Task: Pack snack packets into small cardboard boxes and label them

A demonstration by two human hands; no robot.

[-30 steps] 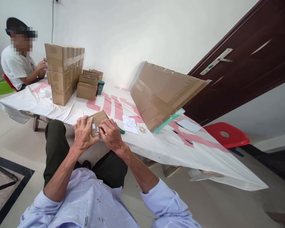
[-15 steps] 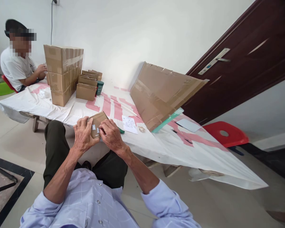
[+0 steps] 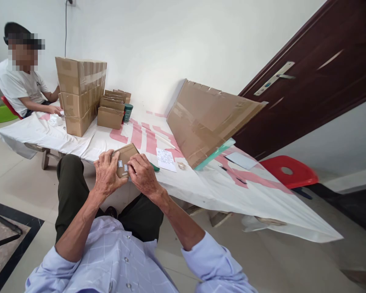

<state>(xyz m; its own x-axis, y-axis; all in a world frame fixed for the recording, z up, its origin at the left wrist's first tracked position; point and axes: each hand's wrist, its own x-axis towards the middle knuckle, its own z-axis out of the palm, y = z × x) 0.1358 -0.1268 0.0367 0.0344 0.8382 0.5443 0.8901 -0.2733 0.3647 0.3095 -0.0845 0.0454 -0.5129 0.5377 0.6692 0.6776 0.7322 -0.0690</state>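
A small brown cardboard box [image 3: 125, 154] is tilted up above my lap, close to the table's front edge. My left hand [image 3: 106, 173] is closed around its left side, fingers along the upper edge. Two small white labels with dark borders show on the face towards me: the left label [image 3: 120, 163] lies flat, and the right label [image 3: 126, 167] is at the fingertips of my right hand [image 3: 142, 173]. That hand is closed, its fingers curled and pinched at the label's edge. Part of a green object [image 3: 155, 167] shows behind the right hand.
On the cloth-covered table [image 3: 198, 191] lies a sheet of small labels [image 3: 166, 159] beside a tape roll [image 3: 181, 165]. Stacked cartons [image 3: 79, 97], smaller boxes [image 3: 110, 117] and a green canister [image 3: 127, 113] stand left. A large cardboard panel [image 3: 210, 122] leans right. A co-worker [image 3: 21, 85] sits far left.
The right hand has shifted very slightly, and more of the right label shows. The co-worker's hands have come down to the table. My left hand and the box stay put.
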